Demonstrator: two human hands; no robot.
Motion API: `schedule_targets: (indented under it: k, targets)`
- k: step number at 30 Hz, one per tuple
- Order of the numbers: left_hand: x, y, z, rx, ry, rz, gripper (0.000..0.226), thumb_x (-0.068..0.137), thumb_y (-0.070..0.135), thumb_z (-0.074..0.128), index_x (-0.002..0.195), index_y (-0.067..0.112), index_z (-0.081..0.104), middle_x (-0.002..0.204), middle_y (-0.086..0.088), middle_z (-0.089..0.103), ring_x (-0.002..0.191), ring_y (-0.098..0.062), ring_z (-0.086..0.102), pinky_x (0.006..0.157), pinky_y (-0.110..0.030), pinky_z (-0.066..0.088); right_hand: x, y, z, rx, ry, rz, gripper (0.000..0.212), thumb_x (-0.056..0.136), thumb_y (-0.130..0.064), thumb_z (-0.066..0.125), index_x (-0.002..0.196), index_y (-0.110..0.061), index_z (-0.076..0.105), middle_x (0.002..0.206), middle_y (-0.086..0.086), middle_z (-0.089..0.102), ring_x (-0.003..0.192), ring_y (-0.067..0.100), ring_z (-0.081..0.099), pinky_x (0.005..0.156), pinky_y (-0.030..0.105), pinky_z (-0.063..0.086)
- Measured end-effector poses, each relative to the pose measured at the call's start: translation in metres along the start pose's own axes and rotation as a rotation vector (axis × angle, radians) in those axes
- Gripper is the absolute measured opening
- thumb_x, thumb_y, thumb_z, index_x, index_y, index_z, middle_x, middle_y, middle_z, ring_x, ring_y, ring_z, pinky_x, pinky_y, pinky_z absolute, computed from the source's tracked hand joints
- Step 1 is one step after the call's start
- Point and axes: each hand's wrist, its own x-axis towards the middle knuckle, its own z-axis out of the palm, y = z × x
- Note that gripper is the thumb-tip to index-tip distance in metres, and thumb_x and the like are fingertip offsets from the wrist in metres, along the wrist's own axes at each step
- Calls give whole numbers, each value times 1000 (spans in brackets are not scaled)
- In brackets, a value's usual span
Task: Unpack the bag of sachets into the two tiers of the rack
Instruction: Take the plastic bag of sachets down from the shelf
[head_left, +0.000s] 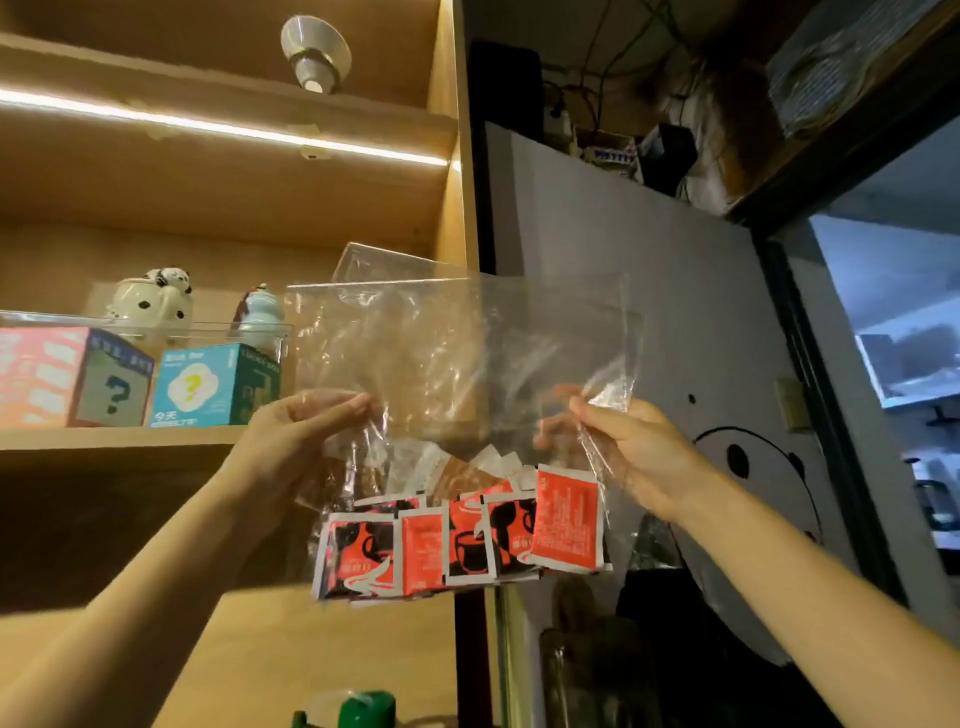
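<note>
Sachets (457, 535) fill bag (457, 353); both hands pinch it.

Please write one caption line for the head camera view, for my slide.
Both hands, left and right, hold up a clear plastic bag of red-and-black sachets before a lit wooden shelf.

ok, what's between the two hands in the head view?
In the head view, only the clear plastic bag spans from the left hand to the right hand, both pinching it; the red sachets hang at its bottom.
</note>
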Motion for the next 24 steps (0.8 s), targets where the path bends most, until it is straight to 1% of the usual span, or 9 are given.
schedule_targets:
  k: [2,4,7,11,13,15,17,20,24]
  targets:
    - [-26,-7,-2,-1,-12,-49,85,29,54,86,95,3,67,67,-5,71,40,-13,57,33,-19,42,-20,8,5,6,-47,51,21,95,-15,46,108,-12,62,79,12,74,76,19,72,65,29,59]
    - [-54,-15,-3,-36,0,-82,88,28,50,88,97,0,64,69,-6,72,46,-13,63,38,-19,47,-40,18,8,-22,-80,95,23,95,-17,45,110,-12,62,85,11,75,83,20,72,70,32,58]
    - [-94,-35,-4,-69,52,-112,86,22,49,89,94,8,66,68,-3,72,49,-8,63,39,-16,46,-72,34,14,-44,-106,169,25,94,-18,46,111,-11,62,87,10,75,87,21,71,71,32,59]
    - [-157,-67,-7,-72,89,-198,66,30,56,86,82,18,72,73,-6,72,60,-17,68,47,-23,54,-121,59,26,-84,-142,281,24,94,-19,46,108,-13,64,87,8,76,83,21,72,72,34,59]
    - [-192,-79,-6,-94,145,-274,63,33,55,86,81,16,73,76,-10,73,59,-19,68,45,-25,53,-147,72,33,-83,-162,336,23,94,-19,46,107,-14,64,87,9,75,82,22,72,72,34,58]
    - [-225,-87,-5,-72,227,-298,67,35,55,85,85,13,73,81,-10,74,68,-21,70,51,-24,55,-174,85,39,-53,-169,392,23,93,-18,45,105,-13,64,87,11,75,82,23,72,71,34,59]
    - [-255,-91,-1,5,276,-297,58,45,56,81,83,12,74,80,-5,75,72,-18,70,56,-23,55,-204,101,44,-6,-170,459,23,93,-18,45,103,-14,65,87,12,75,82,24,72,68,32,60]
    - [-297,-91,6,46,310,-374,22,69,34,66,78,14,71,73,-3,75,66,-15,68,55,-23,54,-249,129,54,80,-133,555,21,88,-19,48,96,-15,67,85,13,75,79,25,72,64,31,60]
    - [-352,-100,1,113,315,-503,21,69,33,65,75,14,72,75,-10,73,67,-24,68,58,-32,56,-310,166,68,176,-79,708,25,82,-24,52,100,-14,66,90,16,74,86,27,71,73,37,60]
